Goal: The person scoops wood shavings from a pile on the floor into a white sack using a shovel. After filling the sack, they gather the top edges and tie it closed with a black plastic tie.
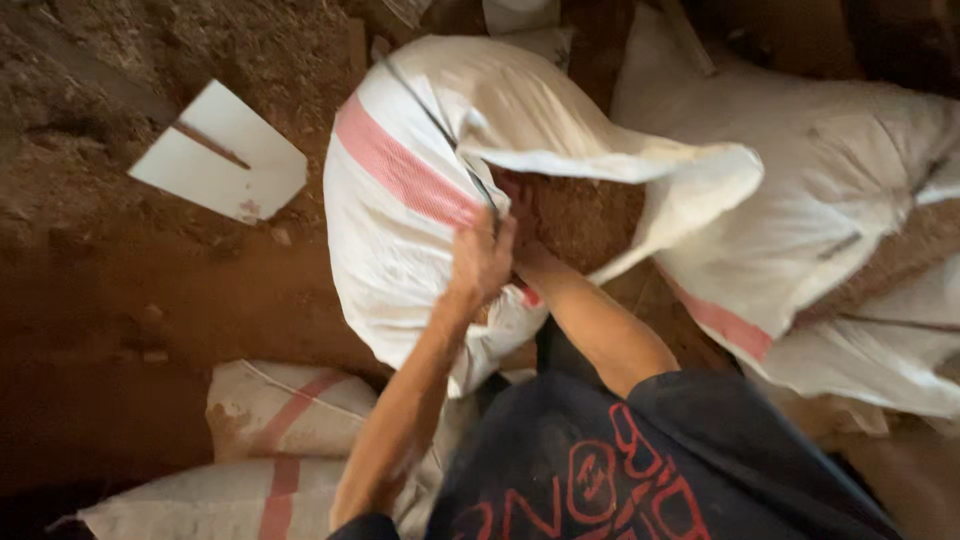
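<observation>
My left hand grips the rim of the white sack on the dirt floor, holding it open; my right hand reaches inside, its fingers hidden. Next I'd keep that mouth wide.

The right hand is hidden inside the open sack; the neighbouring sack runs off-frame.

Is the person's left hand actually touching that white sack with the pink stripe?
Touching. The head view shows the left hand with its fingers curled over the open rim of the white sack, gripping the fabric, no gap visible.
</observation>
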